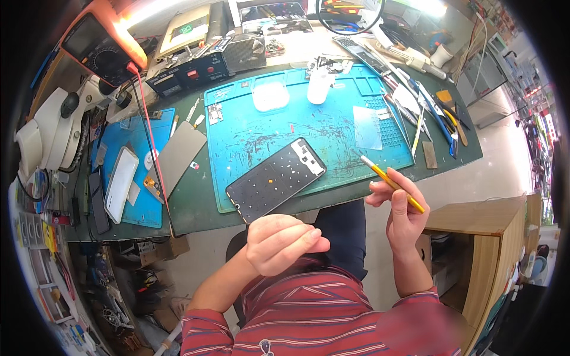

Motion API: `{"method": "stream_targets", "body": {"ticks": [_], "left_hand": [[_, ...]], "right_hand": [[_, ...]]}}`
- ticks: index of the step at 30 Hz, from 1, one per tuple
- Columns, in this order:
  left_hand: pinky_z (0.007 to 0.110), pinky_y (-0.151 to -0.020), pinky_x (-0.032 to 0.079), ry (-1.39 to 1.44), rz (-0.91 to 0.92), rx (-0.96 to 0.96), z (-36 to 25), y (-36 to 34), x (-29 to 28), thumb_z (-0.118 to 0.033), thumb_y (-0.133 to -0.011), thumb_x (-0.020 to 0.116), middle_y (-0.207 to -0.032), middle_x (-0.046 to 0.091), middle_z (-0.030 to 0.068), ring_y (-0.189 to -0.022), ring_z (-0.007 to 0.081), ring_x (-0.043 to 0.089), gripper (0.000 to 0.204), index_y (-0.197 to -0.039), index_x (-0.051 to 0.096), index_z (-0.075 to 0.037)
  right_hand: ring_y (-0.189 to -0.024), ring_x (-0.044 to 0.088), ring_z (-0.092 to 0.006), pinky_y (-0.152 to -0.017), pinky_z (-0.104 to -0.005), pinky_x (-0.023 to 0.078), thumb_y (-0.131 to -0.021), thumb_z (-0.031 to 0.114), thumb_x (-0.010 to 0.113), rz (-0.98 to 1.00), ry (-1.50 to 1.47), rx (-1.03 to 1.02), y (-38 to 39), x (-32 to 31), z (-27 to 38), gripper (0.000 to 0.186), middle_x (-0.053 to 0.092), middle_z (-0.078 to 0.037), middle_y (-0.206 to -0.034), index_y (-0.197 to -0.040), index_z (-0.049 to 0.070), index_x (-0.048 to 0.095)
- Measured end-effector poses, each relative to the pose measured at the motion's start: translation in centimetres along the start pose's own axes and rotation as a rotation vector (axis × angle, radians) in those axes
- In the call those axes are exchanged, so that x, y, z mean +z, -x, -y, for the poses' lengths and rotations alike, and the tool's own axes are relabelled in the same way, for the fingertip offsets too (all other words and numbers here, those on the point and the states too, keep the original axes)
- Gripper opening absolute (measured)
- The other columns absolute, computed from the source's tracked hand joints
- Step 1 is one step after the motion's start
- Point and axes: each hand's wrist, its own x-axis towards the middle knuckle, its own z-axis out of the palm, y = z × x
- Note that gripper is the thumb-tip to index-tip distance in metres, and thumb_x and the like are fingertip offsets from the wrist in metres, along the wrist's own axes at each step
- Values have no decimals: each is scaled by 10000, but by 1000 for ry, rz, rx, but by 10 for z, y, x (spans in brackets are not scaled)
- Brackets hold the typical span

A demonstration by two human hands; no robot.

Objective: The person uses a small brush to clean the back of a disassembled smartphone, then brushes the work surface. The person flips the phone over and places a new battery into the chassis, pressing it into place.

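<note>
My right hand [404,207] is raised off the bench's front edge at the right, its fingers closed round a slim yellow pen-shaped tool [409,199]. The tool's pale tip slants up and left toward the mat. In front of my body, my left hand [282,243] is closed, thumb against the curled fingers; whatever it may pinch is hidden. Just beyond it lies a black phone [270,187], tilted on the front of the blue work mat [237,136]. Small pale specks dot the phone's dark surface, and a whitish section shows at its upper right end. Neither hand touches the phone.
On the mat are a white bottle [319,88], a white dish [270,96] and a clear sheet [367,127]. Pliers and tweezers [445,127] crowd the right side. A white phone [121,185], a multimeter [98,47] and its red lead [151,133] are at left.
</note>
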Motion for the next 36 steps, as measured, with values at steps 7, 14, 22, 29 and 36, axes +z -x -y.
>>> {"method": "stream_targets", "body": {"ticks": [7,14,22,29,36], "left_hand": [[343,-738,629,-123,81,-34,7,-9,-2,-4,-804,814,-1020,778,103,-833,238,761,322,-1125,804,16],[555,-1159,462,-390,532,-439,12,-34,-38,-266,-940,824,-1486,656,210,-1365,426,616,558,-1428,694,-29],[581,-1197,451,-412,722,-503,19,-36,-37,-267,-860,887,-1588,571,191,-1439,424,554,596,-1423,727,-153],[554,-1141,501,-395,726,-522,19,-38,-33,-197,-859,869,-1534,623,179,-1399,425,582,516,-1360,764,-132],[552,-1129,508,-396,726,-524,20,-40,-34,-194,-839,879,-1524,633,178,-1393,422,587,531,-1355,771,-132]], "right_hand": [[-860,779,-217,-768,-323,604,-1005,39,773,104,646,-129,-20,-1,1,219,801,-153,-1041,-1217,-13,762],[-923,783,-295,-803,-369,623,-920,-12,798,195,591,-320,-27,10,-4,270,799,-150,-1088,-1189,-15,771],[-900,784,-284,-749,-368,624,-828,2,862,270,647,-401,-25,27,-15,381,793,-131,-1087,-1199,23,776],[-848,785,-234,-691,-337,627,-808,2,845,267,760,-465,-23,30,-13,329,796,-89,-1024,-1132,24,791],[-847,784,-235,-691,-332,629,-809,2,849,278,781,-449,-23,30,-12,341,798,-103,-1048,-1144,15,787]]}}
